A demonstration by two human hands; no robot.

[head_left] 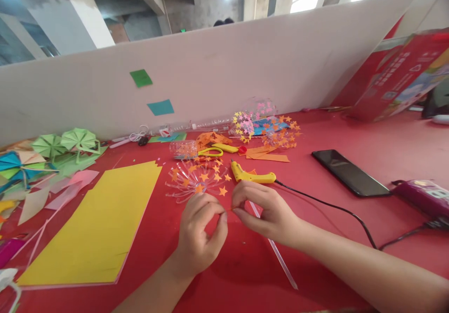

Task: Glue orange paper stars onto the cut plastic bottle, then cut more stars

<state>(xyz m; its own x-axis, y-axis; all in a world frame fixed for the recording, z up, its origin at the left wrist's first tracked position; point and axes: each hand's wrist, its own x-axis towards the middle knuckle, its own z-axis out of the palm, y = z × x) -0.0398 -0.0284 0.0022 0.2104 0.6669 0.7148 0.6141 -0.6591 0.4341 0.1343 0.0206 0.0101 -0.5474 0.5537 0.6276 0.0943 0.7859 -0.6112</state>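
Observation:
Both hands meet at the front middle of the table. My left hand (203, 231) is closed in a pinch, and my right hand (264, 210) pinches from the other side. Between their fingertips shows a tiny orange piece (229, 209), too small to make out fully. Just behind them, a clear plastic flower-like form of cut strips (189, 182) carries several orange stars (223, 191). A yellow glue gun (257, 177) lies beyond my right hand, its black cord running right. Partly under that hand, a clear stick (282, 261) slants toward the front.
Yellow paper sheets (94, 229) lie left, near folded green paper shapes (79, 138). Yellow-handled scissors (210, 152), a clear bottle piece (183, 149) and star-tipped plastic forms (242, 127) sit behind. A phone (351, 172) and a purple pouch-like item (424, 200) lie right. A white partition (217, 69) stands behind.

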